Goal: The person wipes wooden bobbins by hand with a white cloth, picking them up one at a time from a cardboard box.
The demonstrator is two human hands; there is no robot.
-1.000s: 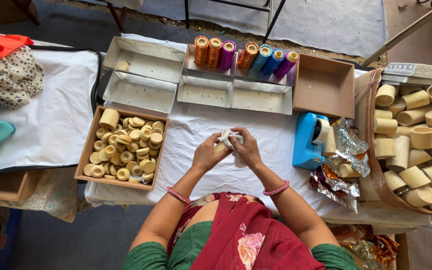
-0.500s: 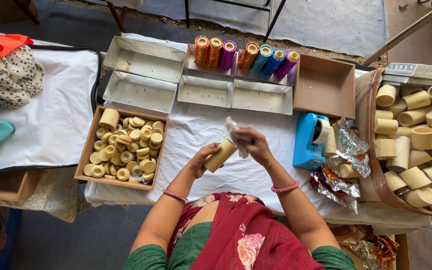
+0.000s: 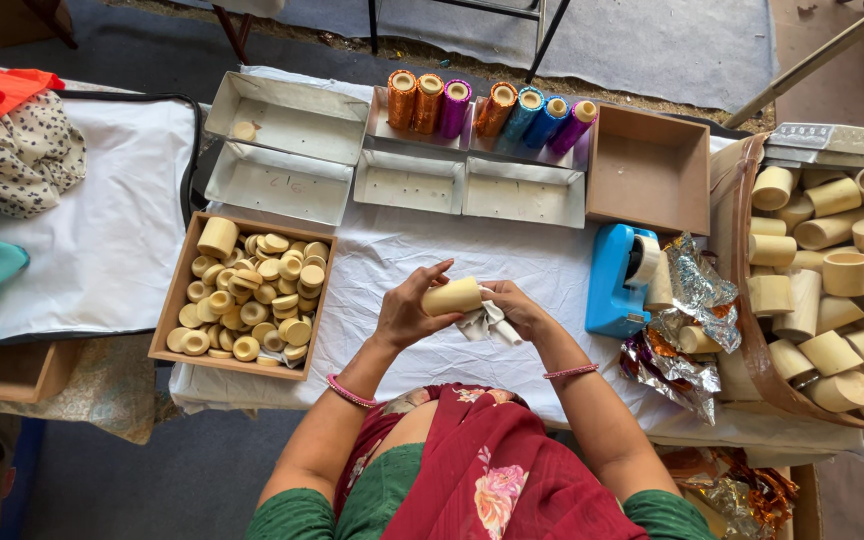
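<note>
My left hand (image 3: 407, 312) grips a cream cylindrical tube (image 3: 452, 296), held level above the white cloth on the table (image 3: 392, 250). My right hand (image 3: 522, 310) meets the tube's right end and clutches a crumpled white cloth (image 3: 482, 322) under it. Both hands hover over the middle of the table, just in front of my body.
A brown box of cream rings (image 3: 242, 295) lies left of my hands. Several shallow white trays (image 3: 282, 150), a row of coloured foil-wrapped tubes (image 3: 492, 105) and an open brown box (image 3: 647, 170) stand behind. A blue tape dispenser (image 3: 617, 280), crumpled foil (image 3: 692, 290) and a bag of cream tubes (image 3: 832, 280) lie right.
The tube was tilted upright half a second ago; now it lies level between both hands, lower over the table. My right hand with the white cloth has come down to the tube's right end.
</note>
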